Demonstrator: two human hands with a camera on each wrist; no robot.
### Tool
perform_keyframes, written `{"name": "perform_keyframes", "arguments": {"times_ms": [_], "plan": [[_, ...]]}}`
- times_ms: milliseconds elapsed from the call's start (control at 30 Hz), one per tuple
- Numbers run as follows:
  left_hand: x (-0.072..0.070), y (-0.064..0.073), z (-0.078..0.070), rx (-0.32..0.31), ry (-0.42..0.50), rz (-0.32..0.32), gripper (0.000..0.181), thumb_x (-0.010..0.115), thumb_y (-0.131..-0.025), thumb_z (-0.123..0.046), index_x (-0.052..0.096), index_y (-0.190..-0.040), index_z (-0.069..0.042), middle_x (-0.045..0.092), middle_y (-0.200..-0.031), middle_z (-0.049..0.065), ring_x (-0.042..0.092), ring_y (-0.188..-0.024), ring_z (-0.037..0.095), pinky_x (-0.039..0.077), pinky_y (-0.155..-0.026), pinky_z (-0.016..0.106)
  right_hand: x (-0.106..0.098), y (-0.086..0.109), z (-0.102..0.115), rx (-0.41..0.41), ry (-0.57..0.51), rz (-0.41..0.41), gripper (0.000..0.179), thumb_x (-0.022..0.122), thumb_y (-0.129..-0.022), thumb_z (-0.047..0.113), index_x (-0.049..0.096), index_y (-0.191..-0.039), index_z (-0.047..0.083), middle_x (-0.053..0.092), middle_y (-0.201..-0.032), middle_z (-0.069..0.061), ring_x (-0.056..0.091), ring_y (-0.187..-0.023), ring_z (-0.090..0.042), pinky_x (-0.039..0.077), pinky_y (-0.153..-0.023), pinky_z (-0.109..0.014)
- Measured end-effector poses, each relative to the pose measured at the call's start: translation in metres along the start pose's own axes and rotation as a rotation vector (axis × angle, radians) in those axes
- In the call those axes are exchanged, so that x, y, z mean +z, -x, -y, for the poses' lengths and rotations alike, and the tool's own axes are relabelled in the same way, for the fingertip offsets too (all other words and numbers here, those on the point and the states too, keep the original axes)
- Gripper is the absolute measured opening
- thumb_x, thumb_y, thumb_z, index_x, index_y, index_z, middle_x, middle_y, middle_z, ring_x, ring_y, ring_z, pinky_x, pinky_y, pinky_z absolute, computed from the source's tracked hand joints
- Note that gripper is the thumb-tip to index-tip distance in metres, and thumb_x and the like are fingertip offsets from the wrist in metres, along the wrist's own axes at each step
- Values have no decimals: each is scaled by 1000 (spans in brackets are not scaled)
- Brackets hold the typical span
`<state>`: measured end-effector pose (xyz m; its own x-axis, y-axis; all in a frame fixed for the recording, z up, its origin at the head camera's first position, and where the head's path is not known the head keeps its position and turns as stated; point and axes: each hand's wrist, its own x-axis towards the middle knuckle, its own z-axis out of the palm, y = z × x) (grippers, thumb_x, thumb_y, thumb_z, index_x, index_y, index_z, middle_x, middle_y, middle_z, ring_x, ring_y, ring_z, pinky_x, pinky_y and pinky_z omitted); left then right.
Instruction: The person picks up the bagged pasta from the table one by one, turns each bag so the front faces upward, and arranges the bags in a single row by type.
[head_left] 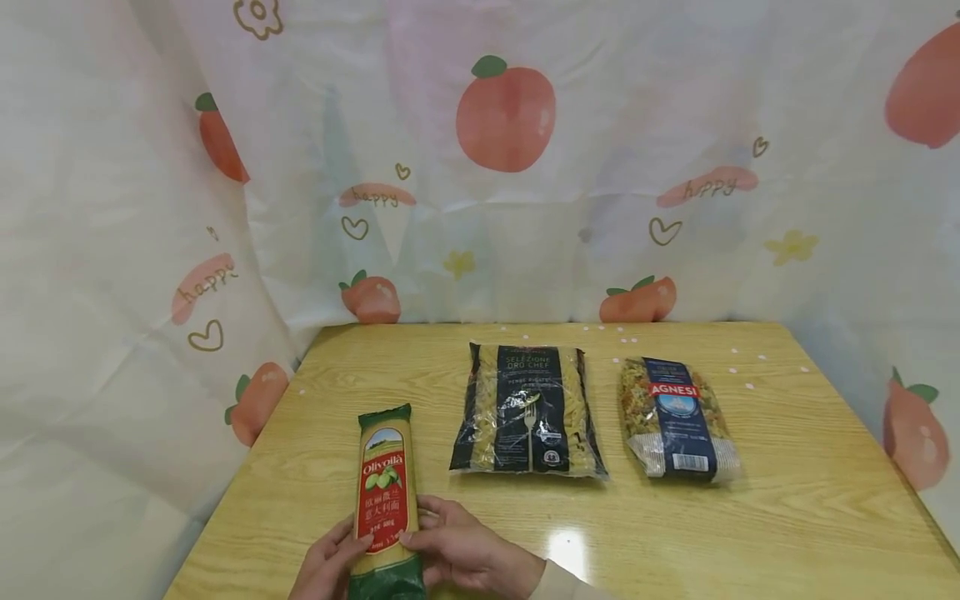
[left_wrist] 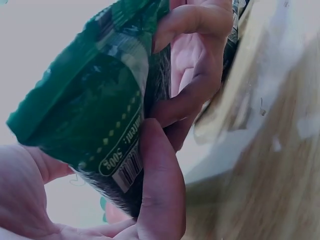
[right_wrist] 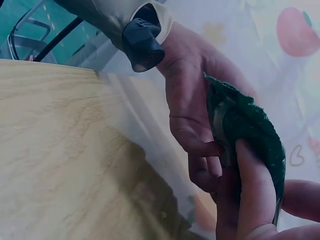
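Both hands hold a long pack of spaghetti [head_left: 384, 483], with a red "Olivoilà" label and green ends, at the front left of the table. My left hand [head_left: 327, 560] grips its left edge, thumb on the front. From the right side my right hand [head_left: 468, 548] grips it too, its thumb beside the label. In the left wrist view the green end [left_wrist: 95, 95] shows "500g" and a barcode. The right wrist view shows the pack's green end [right_wrist: 250, 125] between the hands. The pack hides some fingers.
A dark-banded bag of penne [head_left: 528, 412] lies at the table's middle. Right of it lies an "AGNESI" bag of multicoloured pasta [head_left: 678, 421]. The wooden table [head_left: 795, 517] meets a fruit-printed curtain [head_left: 510, 250] at the back and sides.
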<state>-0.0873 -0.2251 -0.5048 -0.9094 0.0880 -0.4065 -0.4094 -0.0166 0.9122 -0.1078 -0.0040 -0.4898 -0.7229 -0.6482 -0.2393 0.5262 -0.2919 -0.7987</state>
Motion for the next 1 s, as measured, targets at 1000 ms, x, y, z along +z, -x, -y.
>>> {"name": "perform_keyframes", "arguments": {"times_ms": [1000], "plan": [[-1, -43, -37, 69, -75, -57, 69, 61, -100, -16, 28, -155, 9, 65, -135, 23, 66, -104, 13, 56, -84, 25, -1, -28, 32, -32, 98, -135, 78, 55, -95, -11, 14, -161, -8, 58, -136, -30, 70, -112, -36, 62, -93, -50]]}}
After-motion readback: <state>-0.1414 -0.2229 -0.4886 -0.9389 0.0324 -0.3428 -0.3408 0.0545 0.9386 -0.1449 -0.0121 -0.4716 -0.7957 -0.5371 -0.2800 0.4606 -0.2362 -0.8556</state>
